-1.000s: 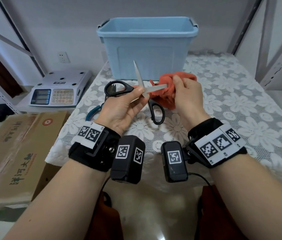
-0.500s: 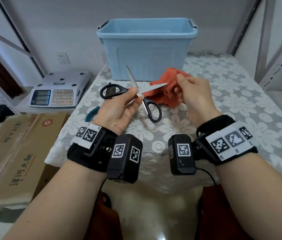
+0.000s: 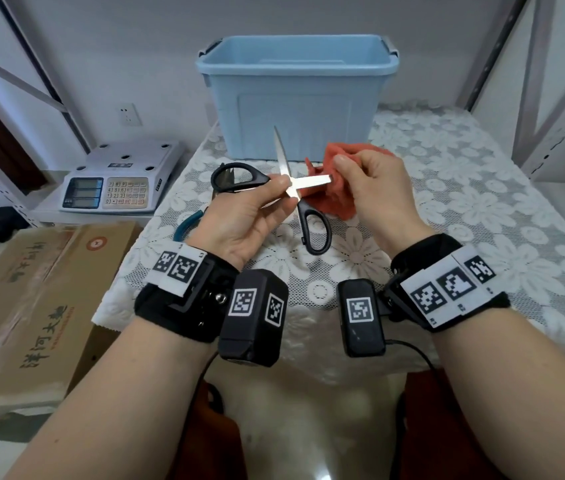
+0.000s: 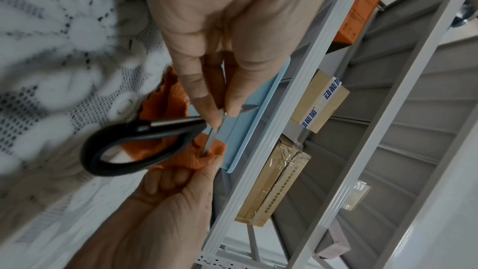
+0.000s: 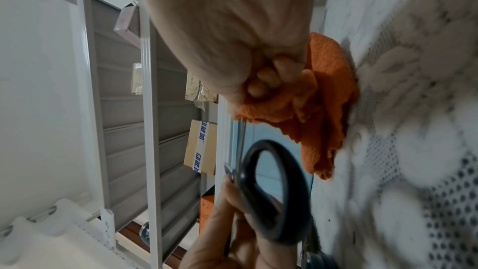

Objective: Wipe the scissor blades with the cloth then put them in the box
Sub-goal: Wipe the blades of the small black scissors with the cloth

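Above the lace tablecloth point(image 3: 481, 188), the left hand point(image 3: 239, 216) is holding a pair of black-handled scissors point(image 3: 294, 188) in the air, pinching them at the pivot between thumb and fingertips, with the remaining fingers curling loosely under. The scissors are standing wide open: one blade is pointing up toward the box, the other is lying level and pointing right, one handle loop is sticking out to the left and the other is hanging down. The right hand point(image 3: 371, 188) is bunching an orange cloth point(image 3: 329, 199), its fingers curling into the fabric and its thumb and forefinger pinching the cloth round the tip of the level blade. In the right wrist view the lower folds of the cloth are drooping against the tablecloth. A light blue plastic box point(image 3: 294, 98) is sitting open-topped at the back of the table, just behind the scissors and both hands, apart from them. Beside the left wrist, a teal-handled tool point(image 3: 187, 225) is lying on the tablecloth, mostly hidden. An electronic scale point(image 3: 118, 181) is resting on a lower surface to the left, with a cardboard carton point(image 3: 31, 306) lying in front of it.
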